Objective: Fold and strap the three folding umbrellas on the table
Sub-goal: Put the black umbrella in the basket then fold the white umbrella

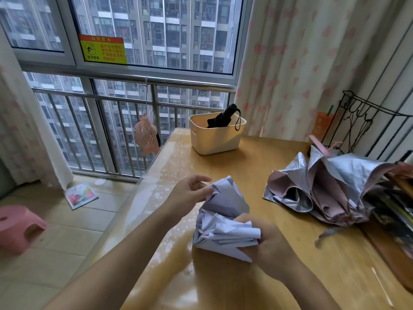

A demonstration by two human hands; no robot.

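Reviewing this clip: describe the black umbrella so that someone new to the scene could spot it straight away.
On the wooden table by the window, a cream tub stands at the far end. The black umbrella leans inside it, wrist loop over the rim. It alone is dark and bundled up; the white umbrella and the silver-pink umbrella are loose, nearer the person.

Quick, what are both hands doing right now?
Left hand: pinching a fold of the pale umbrella.
Right hand: gripping the same umbrella's bunched cloth.
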